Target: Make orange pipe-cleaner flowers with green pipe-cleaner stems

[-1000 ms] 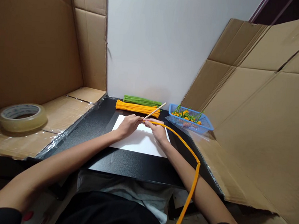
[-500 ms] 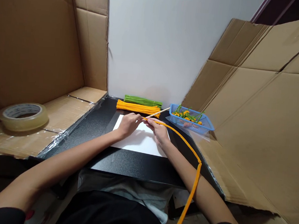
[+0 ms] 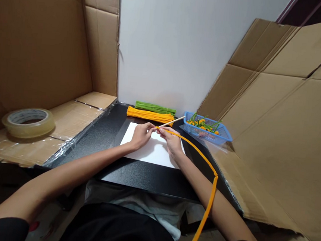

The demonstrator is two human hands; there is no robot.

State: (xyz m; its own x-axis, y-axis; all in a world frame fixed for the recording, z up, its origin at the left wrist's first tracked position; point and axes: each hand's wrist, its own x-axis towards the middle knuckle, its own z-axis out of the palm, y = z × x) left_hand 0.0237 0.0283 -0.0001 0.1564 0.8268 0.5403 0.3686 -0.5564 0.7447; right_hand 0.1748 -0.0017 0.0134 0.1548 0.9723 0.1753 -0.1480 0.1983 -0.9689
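Observation:
Over a white sheet of paper (image 3: 152,151), my two hands meet fingertip to fingertip. My left hand (image 3: 141,137) pinches the end of an orange pipe cleaner (image 3: 199,151) where it meets a thin wooden stick (image 3: 174,120). With thumb and fingers closed, my right hand (image 3: 173,141) grips the pipe cleaner and the stick close by. The stick slants up and right toward the basket. From the fingers the long pipe cleaner arcs right, bends sharply above my right forearm and hangs down toward the bottom edge. Exactly how it sits around the stick is hidden by my fingertips.
Behind my hands lie a bundle of orange pipe cleaners (image 3: 149,114) and a green bundle (image 3: 155,107). A blue basket (image 3: 222,139) with small orange-and-green pieces stands at the right. On cardboard at the left rests a tape roll (image 3: 27,128). Cardboard walls (image 3: 275,119) flank the black table (image 3: 144,177).
The view has shifted slightly. My left fingers have turned a little at the stick's end, and a small orange wrap shows between the hands. My right hand keeps its hold.

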